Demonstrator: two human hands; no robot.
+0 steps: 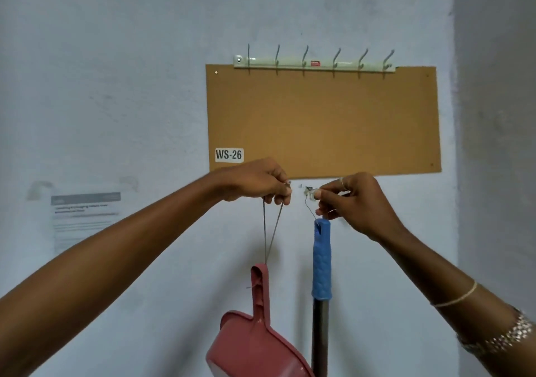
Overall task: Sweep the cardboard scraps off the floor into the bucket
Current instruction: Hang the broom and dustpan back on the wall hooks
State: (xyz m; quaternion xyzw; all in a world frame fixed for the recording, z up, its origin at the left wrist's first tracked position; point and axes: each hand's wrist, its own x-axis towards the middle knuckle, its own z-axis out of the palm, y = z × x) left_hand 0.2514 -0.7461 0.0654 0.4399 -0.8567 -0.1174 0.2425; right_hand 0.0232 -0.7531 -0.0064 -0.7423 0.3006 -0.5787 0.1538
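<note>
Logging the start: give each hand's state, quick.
Left hand: pinches the string of the dustpan.
Right hand: pinches the wire loop of the broom.

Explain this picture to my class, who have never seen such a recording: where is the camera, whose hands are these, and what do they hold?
There is no machine here. A person wears one wide-angle camera on the head, so you see their own two arms stretched towards a wall. The left hand pinches a string loop, and a red dustpan hangs from it. The right hand pinches a thin wire loop at the top of a long handle with a blue grip. This is probably a broom, but its lower end is out of view. Above the hands is a cork board labelled WS-26, with a hook rail along its top. The floor, scraps and bucket are not in view.
</note>
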